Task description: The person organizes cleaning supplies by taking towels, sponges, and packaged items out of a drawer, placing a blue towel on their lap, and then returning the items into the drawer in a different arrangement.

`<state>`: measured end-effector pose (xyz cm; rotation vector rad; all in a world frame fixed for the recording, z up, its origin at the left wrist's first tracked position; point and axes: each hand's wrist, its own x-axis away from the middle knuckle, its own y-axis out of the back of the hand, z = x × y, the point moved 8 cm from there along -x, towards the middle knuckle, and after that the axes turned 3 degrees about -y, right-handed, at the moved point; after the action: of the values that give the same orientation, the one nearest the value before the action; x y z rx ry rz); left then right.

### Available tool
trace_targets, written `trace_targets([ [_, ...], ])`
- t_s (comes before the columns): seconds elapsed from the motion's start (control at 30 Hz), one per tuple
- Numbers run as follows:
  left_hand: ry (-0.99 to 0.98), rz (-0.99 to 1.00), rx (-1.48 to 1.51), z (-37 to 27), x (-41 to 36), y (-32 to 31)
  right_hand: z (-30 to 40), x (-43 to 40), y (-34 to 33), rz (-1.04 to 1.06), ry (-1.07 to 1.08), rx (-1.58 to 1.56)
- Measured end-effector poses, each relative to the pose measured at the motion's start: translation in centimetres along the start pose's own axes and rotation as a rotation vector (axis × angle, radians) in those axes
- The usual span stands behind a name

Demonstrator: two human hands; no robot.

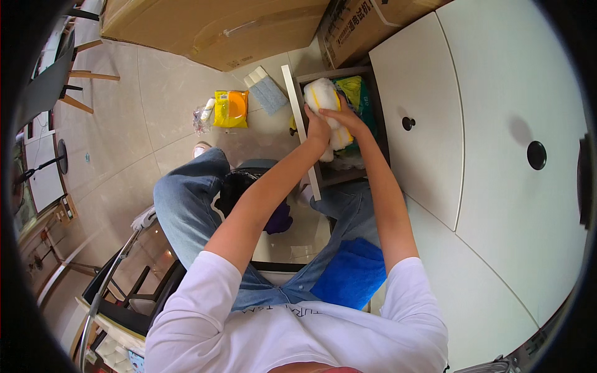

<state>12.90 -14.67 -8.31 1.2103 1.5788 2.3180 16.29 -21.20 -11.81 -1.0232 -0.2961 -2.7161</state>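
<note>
Both of my hands grip a thick white fluffy bundle with yellow stripes (322,93), over a pulled-out drawer (295,100). My left hand (319,128) holds its near left side, beside the drawer's white front panel. From the right, my right hand (346,117) wraps it, with the thumb lying across the top. Under and behind the bundle, the drawer holds a green and yellow plastic package (366,105). Some crumpled clear plastic (347,162) lies at the drawer's near end. My hands and the bundle hide part of the contents.
A yellow packet (231,109), a blue-grey and white pad (268,95) and clear wrapping (201,122) lie on the floor. A black-bagged bin (235,186) stands between my legs, near purple cloth (280,219). A blue towel (352,275), white cabinet doors (429,163) and a cardboard box (214,32) surround me.
</note>
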Motion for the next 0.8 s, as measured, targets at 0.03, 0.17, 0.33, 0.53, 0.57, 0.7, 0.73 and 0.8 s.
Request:
trace_targets([
  [0.03,0.0,-0.001,0.003,0.1,-0.5,-0.5,0.2,-0.2,0.2,-0.02,0.036,-0.032],
  [0.17,-0.203,0.073,0.096,0.5,0.2,-1.2,-0.8,0.1,2.0,-0.046,-0.026,-0.228],
  [0.33,-0.303,0.104,0.146,1.2,0.8,-1.2,-0.7,1.0,2.4,-0.008,-0.077,-0.26],
  [0.53,-0.217,-0.122,0.093,1.2,1.3,-0.7,-2.0,0.5,3.1,0.062,-0.146,-0.422],
  [0.57,-0.22,-0.119,0.093,1.3,1.5,-0.5,-2.1,0.4,2.7,0.108,-0.183,-0.377],
  [0.7,-0.283,-0.093,0.165,1.8,2.1,-0.4,-0.6,0.9,1.7,0.254,-0.246,-0.315],
  [0.73,-0.296,-0.101,0.182,1.9,2.2,-0.4,-0.1,1.0,1.1,0.256,-0.248,-0.317],
  [0.8,-0.305,-0.064,0.155,1.8,1.9,-0.9,1.8,1.2,0.8,0.063,-0.118,-0.158],
])
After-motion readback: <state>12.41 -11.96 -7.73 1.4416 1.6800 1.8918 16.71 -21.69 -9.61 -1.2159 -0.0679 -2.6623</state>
